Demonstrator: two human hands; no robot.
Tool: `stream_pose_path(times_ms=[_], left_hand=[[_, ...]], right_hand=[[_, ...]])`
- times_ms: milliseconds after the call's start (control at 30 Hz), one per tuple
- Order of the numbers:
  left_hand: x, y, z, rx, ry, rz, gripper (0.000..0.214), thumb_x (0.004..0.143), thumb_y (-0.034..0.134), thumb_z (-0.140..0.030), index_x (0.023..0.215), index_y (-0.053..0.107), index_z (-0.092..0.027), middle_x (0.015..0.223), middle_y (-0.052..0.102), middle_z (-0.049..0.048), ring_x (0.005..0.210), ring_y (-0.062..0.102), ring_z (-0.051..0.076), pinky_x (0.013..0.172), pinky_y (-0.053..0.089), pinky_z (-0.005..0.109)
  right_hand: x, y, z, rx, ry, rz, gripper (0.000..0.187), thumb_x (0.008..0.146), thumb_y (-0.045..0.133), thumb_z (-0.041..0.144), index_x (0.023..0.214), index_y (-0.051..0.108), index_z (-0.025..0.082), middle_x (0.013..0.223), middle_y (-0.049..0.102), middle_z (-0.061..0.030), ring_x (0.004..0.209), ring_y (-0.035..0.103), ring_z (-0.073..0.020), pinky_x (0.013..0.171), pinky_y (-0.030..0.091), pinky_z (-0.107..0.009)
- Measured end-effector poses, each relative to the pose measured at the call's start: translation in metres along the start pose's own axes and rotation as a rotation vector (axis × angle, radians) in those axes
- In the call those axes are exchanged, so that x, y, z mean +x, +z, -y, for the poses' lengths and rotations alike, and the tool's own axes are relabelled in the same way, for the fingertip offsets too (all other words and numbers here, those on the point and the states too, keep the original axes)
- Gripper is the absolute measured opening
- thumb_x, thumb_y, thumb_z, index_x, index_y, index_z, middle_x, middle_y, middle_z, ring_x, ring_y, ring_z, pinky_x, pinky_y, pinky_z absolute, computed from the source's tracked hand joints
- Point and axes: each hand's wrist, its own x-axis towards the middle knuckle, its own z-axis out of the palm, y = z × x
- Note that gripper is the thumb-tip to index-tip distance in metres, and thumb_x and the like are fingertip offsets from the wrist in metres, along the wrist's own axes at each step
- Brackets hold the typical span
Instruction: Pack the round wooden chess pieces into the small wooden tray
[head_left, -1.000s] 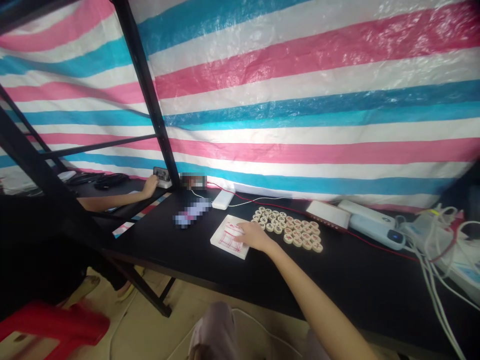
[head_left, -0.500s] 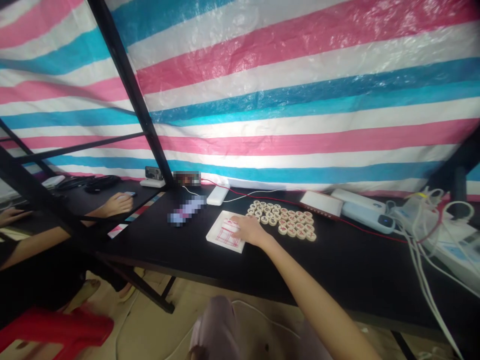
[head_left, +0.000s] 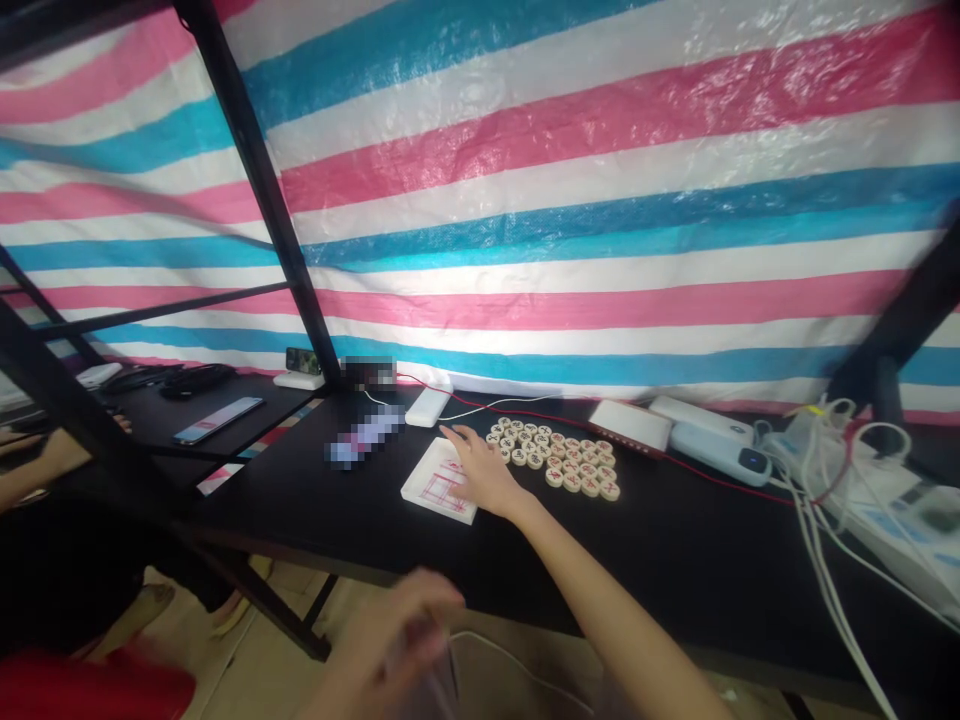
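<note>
A flat white box (head_left: 429, 492) with red line drawing on top lies on the black table. Over its right edge reaches my right hand (head_left: 484, 472), fingers spread; whether they touch the box I cannot tell. Just right of that hand, round Chinese chess pieces (head_left: 574, 465) lie in close rows, some with dark characters and some with red. My left hand (head_left: 409, 635), smeared by motion, is in front of the table's near edge, and its grip does not show clearly.
A white power bank (head_left: 429, 402) and a blurred-out phone-like object (head_left: 365, 437) are behind the box. Farther right are a white-topped box (head_left: 630, 425), a pale blue device (head_left: 718, 453) and tangled white cables (head_left: 814, 500). Another person's hand (head_left: 66, 452) is at the left, near a phone (head_left: 218, 420).
My left hand has come into view from below. My right hand's fingers have spread and lifted at the box's right edge. The other person's hand has drawn back left, leaving a phone on the table.
</note>
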Motion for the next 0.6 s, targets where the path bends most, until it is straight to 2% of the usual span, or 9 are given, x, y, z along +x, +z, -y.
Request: stream_pose_path(times_ms=[67, 133, 167, 200, 267, 367, 467, 600], left_hand=[[0.058, -0.016, -0.008, -0.079, 0.096, -0.015, 0.033, 0.089, 0.042, -0.043, 0.114, 0.056, -0.028, 0.103, 0.061, 0.0062, 0.078, 0.058, 0.016, 0.067, 0.05, 0.031], [0.118, -0.029, -0.013, -0.198, 0.215, -0.079, 0.037, 0.087, 0.041, -0.045, 0.114, 0.056, -0.024, 0.095, 0.061, 0.0055, 0.067, 0.054, 0.015, 0.059, 0.046, 0.029], [0.146, -0.032, -0.013, -0.247, 0.252, -0.151, 0.037, 0.085, 0.045, -0.045, 0.11, 0.058, -0.022, 0.093, 0.06, 0.0047, 0.066, 0.052, 0.014, 0.06, 0.045, 0.028], [0.17, -0.034, -0.011, -0.253, 0.258, -0.197, 0.036, 0.082, 0.048, -0.046, 0.104, 0.059, -0.02, 0.088, 0.059, 0.0035, 0.065, 0.05, 0.013, 0.061, 0.044, 0.028], [0.208, -0.032, -0.004, -0.224, 0.244, -0.132, 0.036, 0.08, 0.05, -0.046, 0.099, 0.061, -0.018, 0.08, 0.057, 0.0014, 0.065, 0.049, 0.013, 0.063, 0.043, 0.027], [0.234, -0.023, 0.011, -0.188, 0.249, 0.031, 0.038, 0.077, 0.054, -0.048, 0.097, 0.064, -0.017, 0.074, 0.055, 0.0005, 0.07, 0.052, 0.016, 0.067, 0.042, 0.028], [0.237, -0.014, 0.02, -0.189, 0.26, 0.124, 0.04, 0.076, 0.056, -0.048, 0.1, 0.066, -0.018, 0.072, 0.056, 0.0007, 0.071, 0.053, 0.017, 0.066, 0.041, 0.028], [0.233, -0.011, 0.023, -0.158, 0.253, 0.156, 0.04, 0.075, 0.057, -0.046, 0.101, 0.067, -0.018, 0.071, 0.058, 0.0006, 0.063, 0.05, 0.015, 0.064, 0.04, 0.028]], right_hand=[[-0.001, -0.008, 0.001, -0.014, -0.029, -0.171, 0.079, 0.076, 0.061, 0.027, 0.143, 0.019, 0.028, 0.147, 0.024, -0.0107, 0.125, 0.038, -0.0251, 0.099, 0.027, -0.042], [-0.003, -0.018, -0.005, 0.005, -0.011, -0.328, 0.066, 0.082, 0.053, 0.026, 0.141, 0.024, 0.027, 0.145, 0.03, -0.0099, 0.126, 0.036, -0.0238, 0.099, 0.027, -0.04], [-0.005, -0.023, -0.011, 0.019, 0.01, -0.382, 0.058, 0.084, 0.048, 0.025, 0.139, 0.029, 0.025, 0.142, 0.035, -0.0096, 0.125, 0.037, -0.023, 0.098, 0.027, -0.038], [-0.007, -0.027, -0.019, 0.027, 0.036, -0.416, 0.05, 0.086, 0.045, 0.024, 0.135, 0.036, 0.025, 0.137, 0.041, -0.0089, 0.123, 0.039, -0.0223, 0.097, 0.028, -0.037], [-0.014, -0.032, -0.038, 0.01, 0.082, -0.418, 0.035, 0.088, 0.041, 0.023, 0.122, 0.051, 0.024, 0.127, 0.051, -0.007, 0.115, 0.045, -0.021, 0.094, 0.03, -0.035], [-0.023, -0.03, -0.06, -0.09, 0.117, -0.308, 0.026, 0.09, 0.043, 0.026, 0.108, 0.061, 0.024, 0.118, 0.058, -0.0061, 0.108, 0.048, -0.0216, 0.092, 0.029, -0.038], [-0.026, -0.021, -0.066, -0.205, 0.084, -0.18, 0.026, 0.089, 0.045, 0.028, 0.108, 0.062, 0.026, 0.122, 0.057, -0.0063, 0.111, 0.046, -0.0236, 0.093, 0.026, -0.041], [-0.023, -0.009, -0.062, -0.266, 0.001, -0.099, 0.027, 0.088, 0.047, 0.024, 0.112, 0.06, 0.025, 0.119, 0.058, -0.0061, 0.114, 0.043, -0.0238, 0.095, 0.024, -0.043]])
